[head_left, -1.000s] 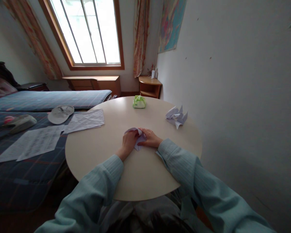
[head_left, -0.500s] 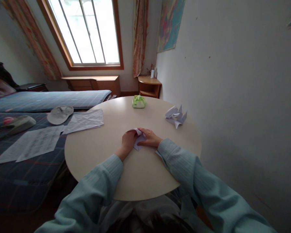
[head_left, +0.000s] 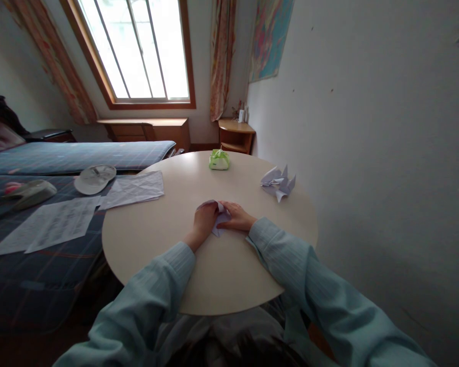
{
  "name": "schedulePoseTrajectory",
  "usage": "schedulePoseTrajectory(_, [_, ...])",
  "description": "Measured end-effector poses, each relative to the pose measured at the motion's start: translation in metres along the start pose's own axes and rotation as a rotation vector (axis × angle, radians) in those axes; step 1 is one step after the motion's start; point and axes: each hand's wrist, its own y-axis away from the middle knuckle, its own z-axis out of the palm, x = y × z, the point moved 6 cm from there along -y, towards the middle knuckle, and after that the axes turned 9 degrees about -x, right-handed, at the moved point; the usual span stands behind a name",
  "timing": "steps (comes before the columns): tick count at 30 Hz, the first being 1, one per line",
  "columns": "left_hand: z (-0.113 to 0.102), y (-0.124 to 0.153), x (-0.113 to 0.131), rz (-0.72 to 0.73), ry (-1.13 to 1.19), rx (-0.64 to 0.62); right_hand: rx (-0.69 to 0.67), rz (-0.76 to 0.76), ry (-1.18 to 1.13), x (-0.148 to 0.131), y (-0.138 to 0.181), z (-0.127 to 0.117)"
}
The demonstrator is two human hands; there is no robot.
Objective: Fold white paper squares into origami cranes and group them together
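A piece of folded white paper (head_left: 222, 218) is between my two hands, over the middle of the round table (head_left: 145, 244). My left hand (head_left: 205, 218) is closed on its left side, with the fingers curled around the far part. From the right, my right hand (head_left: 237, 216) grips the same paper, thumb on the near side and fingers at the far edge. Much of the paper is hidden under the hands. To the right, several folded paper shapes (head_left: 278, 182) lie bunched together on the table.
A green tissue pack (head_left: 219, 160) stands at the table's far edge. Creased paper sheets (head_left: 135, 189) overlap the left edge. On the bed (head_left: 38, 285) beside it lie printed sheets (head_left: 61, 221) and a pale cap (head_left: 95, 179). A white wall (head_left: 375, 168) rises close on the right.
My left hand has turned slightly over the folded paper, and a flap now shows beyond its knuckles. My right hand has hardly moved.
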Motion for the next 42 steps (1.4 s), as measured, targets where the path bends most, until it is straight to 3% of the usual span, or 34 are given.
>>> schedulePoseTrajectory(16, [-0.001,0.001,0.002,0.041,-0.042,0.028,0.023,-0.023,0.017,0.001,-0.001,0.001])
schedulePoseTrajectory(22, [-0.004,0.003,0.006,0.039,-0.088,0.015,0.099,-0.045,0.046,0.001,-0.002,-0.001])
schedulePoseTrajectory(42, [-0.003,0.009,0.01,0.094,-0.082,-0.049,0.315,0.084,0.015,0.012,0.003,-0.013])
